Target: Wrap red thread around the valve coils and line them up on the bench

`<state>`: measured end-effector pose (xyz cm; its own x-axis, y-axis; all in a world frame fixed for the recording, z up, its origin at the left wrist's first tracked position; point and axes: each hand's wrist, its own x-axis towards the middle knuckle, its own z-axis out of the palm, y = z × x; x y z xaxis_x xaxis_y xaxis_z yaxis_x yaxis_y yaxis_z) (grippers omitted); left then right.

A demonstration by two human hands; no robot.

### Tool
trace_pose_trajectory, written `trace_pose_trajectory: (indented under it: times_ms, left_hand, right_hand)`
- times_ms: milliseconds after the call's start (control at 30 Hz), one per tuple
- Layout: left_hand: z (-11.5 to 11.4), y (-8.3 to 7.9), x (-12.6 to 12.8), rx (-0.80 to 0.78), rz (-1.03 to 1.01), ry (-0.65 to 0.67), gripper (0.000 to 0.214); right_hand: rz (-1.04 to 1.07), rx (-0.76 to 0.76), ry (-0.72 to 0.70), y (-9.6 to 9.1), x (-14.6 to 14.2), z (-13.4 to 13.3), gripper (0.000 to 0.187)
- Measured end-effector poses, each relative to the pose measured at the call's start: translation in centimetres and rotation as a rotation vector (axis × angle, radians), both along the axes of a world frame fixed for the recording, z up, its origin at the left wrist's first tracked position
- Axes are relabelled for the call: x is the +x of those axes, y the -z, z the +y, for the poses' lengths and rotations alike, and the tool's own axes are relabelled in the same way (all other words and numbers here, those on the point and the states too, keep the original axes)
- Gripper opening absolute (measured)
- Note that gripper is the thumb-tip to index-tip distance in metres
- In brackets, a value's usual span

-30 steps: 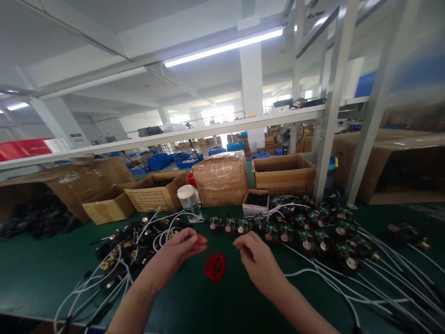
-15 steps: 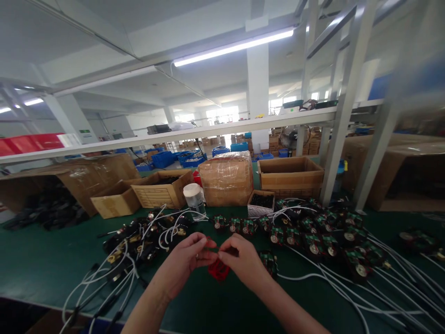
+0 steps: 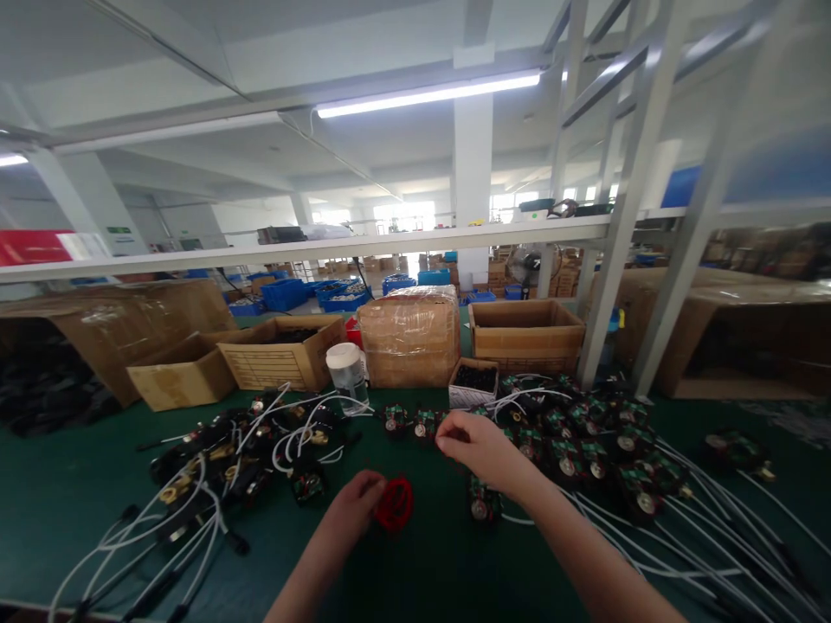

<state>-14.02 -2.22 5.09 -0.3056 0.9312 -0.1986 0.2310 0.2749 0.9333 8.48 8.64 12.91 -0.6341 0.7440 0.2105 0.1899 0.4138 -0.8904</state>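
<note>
**RED WIRE COIL AT LEFT HAND, RIGHT HAND RAISED BEHIND IT**

Working at a green bench (image 3: 78, 493) running the full width of the view, under a white shelf rail (image 3: 389, 245). Standing along the far edge: open cardboard boxes (image 3: 525, 333), a taped brown parcel (image 3: 409, 336) and a clear jar with a white lid (image 3: 347, 374).

Lying to the right: a spread of green circuit-board assemblies (image 3: 584, 441) trailing white cables (image 3: 681, 536) toward the near right corner. Lying to the left: a darker heap of brass-fitted parts (image 3: 221, 459) tangled in white leads.

Sitting on the mat between these two groups, near bench centre: a small red wire coil (image 3: 395, 503). Appearing as a tight, roughly round bundle of thin red wire, with no clear long axis, bright against the green.

Touching the coil from its left side: the left hand (image 3: 354, 510), fingers curled closed against the bundle, apparently gripping its edge; exact finger contact not resolvable. Being the nearer hand by far.

Hovering above and behind the coil, slightly to its right and clear of it: the right hand (image 3: 477, 450), fingertips pressed together as if pinching something thin; whether a red strand runs up to them, not resolvable. Lying just below the right wrist: one separate board assembly (image 3: 479, 504), near the coil but apart from it.
</note>
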Motion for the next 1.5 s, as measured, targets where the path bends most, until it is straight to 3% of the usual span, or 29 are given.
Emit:
trace_pose_trajectory:
  times_ms: [133,233,300,367,467,567,667,800,900,1033,1133,1300,1500]
  left_hand:
    - [-0.2,1.0,0.6,0.043,0.286,-0.001,0.018]
    - [-0.7,-0.6,1.9,0.142,0.622,-0.069,0.012]
    - [-0.9,-2.5,3.5,0.235,0.643,-0.085,0.02]
    - [-0.8,-4.5,5.7,0.285,0.335,-0.015,0.029]
    - [-0.7,-6.2,9.2,0.205,-0.395,0.19,0.045]
    - [-0.7,-5.7,11.6,0.059,-0.958,0.343,0.062]
    - [-0.8,-4.0,12.4,-0.089,-1.214,0.391,0.07]
    - [-0.5,-1.9,12.2,-0.163,-1.357,0.382,0.072]
    - [-0.4,-1.2,12.2,-0.158,-1.398,0.36,0.074]
    - [-0.7,-1.7,12.7,-0.092,-1.399,0.319,0.072]
    - [-0.9,-2.5,13.3,-0.086,-1.379,0.322,0.066]
    - [-1.0,-2.9,14.2,-0.082,-1.391,0.34,0.063]
    - [-1.2,-2.2,14.4,-0.079,-1.501,0.315,0.059]
  right_hand:
    - [-0.106,0.052,-0.057,-1.5,2.2,0.2,0.007]
    - [-0.168,0.068,-0.12,-2.5,3.6,0.1,0.007]
    - [-0.208,0.081,-0.205,-3.1,4.3,0.0,0.006]
    - [-0.235,0.079,-0.314,-3.6,4.7,-0.3,0.006]
    - [-0.241,0.076,-0.384,-4.0,5.0,-0.8,0.008]
    - [-0.267,0.09,-0.345,-3.4,5.0,-1.1,0.008]
    - [-0.301,0.108,-0.294,-1.9,5.1,-1.2,0.008]
    - [-0.231,0.152,-0.139,0.2,5.8,-1.3,0.008]
    - [-0.177,0.166,0.027,1.4,6.8,-1.7,0.011]
    - [-0.118,0.127,0.183,2.8,8.4,-3.4,0.015]
    - [-0.061,0.046,0.216,3.8,9.1,-5.2,0.008]
    - [-0.036,-0.016,0.257,5.2,8.3,-6.9,0.018]
    - [-0.152,0.295,0.446,5.6,7.6,-7.3,0.02]
